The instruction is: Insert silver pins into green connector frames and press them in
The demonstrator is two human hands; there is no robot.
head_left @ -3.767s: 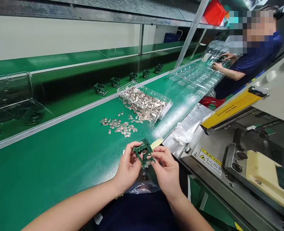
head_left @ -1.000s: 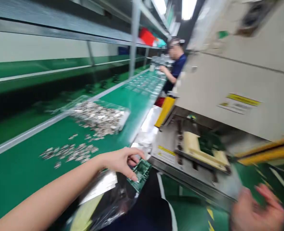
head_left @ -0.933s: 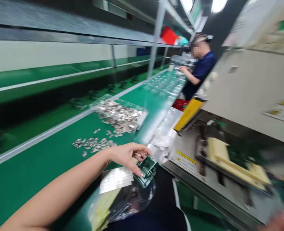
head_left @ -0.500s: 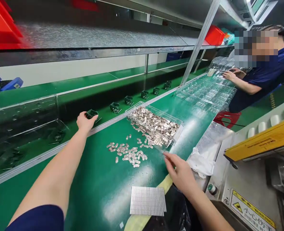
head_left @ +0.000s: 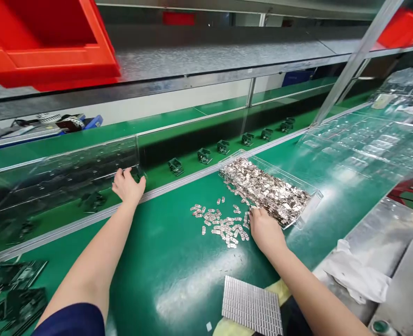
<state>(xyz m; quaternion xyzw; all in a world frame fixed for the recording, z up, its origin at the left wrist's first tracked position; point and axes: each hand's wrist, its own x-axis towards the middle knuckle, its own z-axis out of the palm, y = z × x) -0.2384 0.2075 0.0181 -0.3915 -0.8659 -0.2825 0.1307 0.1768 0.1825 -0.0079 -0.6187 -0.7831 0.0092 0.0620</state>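
So the left hand (head_left: 128, 187) is half-open at a green part (head_left: 136, 173) beyond the rail (head_left: 173, 185); the right hand (head_left: 267, 231) bunches at metal pieces (head_left: 223, 228), probably loose outside the tray (head_left: 310, 209) for easier pinching. Can't tell if either's gripping.

A red bin (head_left: 62, 60) sits on a grey metal shelf (head_left: 220, 49).

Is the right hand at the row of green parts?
No, the right hand is at the small metal pieces by the clear box.
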